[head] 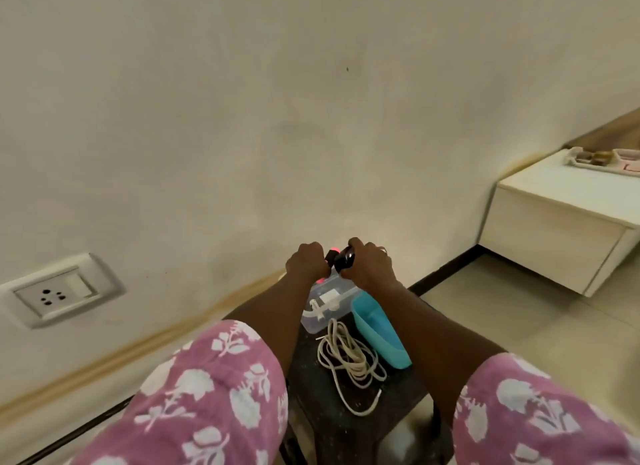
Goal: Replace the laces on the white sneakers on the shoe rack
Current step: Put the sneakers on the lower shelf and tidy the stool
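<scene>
Laces (349, 360) loose on stool (306, 385); sneakers unseen, relacing prob. unstarted.
L hand (306, 261) & R hand (370, 264) grip dark item (343, 259) above stool.

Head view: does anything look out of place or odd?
The white laces lie loosely tangled on the dark stool, untouched; the left hand and right hand grip a small black object instead. No sneakers in view.
</scene>
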The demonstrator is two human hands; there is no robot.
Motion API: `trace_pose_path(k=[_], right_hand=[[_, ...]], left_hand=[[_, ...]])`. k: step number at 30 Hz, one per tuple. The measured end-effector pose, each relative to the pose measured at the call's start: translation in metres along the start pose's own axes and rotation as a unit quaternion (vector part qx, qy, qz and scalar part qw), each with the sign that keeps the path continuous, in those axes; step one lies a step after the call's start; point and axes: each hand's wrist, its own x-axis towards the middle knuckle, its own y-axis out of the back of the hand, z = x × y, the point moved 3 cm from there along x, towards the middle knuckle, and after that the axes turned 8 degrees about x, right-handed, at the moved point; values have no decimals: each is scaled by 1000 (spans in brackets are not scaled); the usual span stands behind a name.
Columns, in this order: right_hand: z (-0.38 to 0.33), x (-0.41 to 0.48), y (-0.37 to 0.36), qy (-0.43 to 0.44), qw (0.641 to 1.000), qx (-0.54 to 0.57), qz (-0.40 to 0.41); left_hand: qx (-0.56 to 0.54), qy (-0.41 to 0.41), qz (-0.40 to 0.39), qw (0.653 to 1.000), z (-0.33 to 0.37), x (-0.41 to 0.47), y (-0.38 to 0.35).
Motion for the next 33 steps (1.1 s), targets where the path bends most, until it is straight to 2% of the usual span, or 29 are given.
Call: trace_pose_path(k=[5, 9, 12, 15, 18, 22, 25, 29, 33], right_hand=[[-1, 31, -29, -19, 984, -137, -110], [1, 32, -40, 2, 980, -179, -92], [1, 25, -36, 7, 983, -165, -74], [-2, 17, -17, 4, 996, -92, -17], [0, -9, 16, -6, 995, -12, 97], [21, -65, 50, -28, 975, 18, 221], [54, -109, 58, -84, 953, 39, 289], [105, -171, 36, -152, 932, 66, 321], [166, -221, -19, -220, 941, 48, 254]], left_hand=[[96, -36, -26, 994, -5, 25, -31], [138, -45, -27, 989, -9, 24, -38], [129, -51, -8, 990, -5, 16, -31], [57, -55, 40, 996, 7, 5, -18], [-31, -78, 94, 992, 33, -19, -6], [-103, -92, 175, 975, 70, -78, -12], [-133, -106, 230, 958, 99, -129, -35], [-139, -131, 205, 960, 126, -184, -92], [-50, -128, 56, 989, 129, -200, -182]])
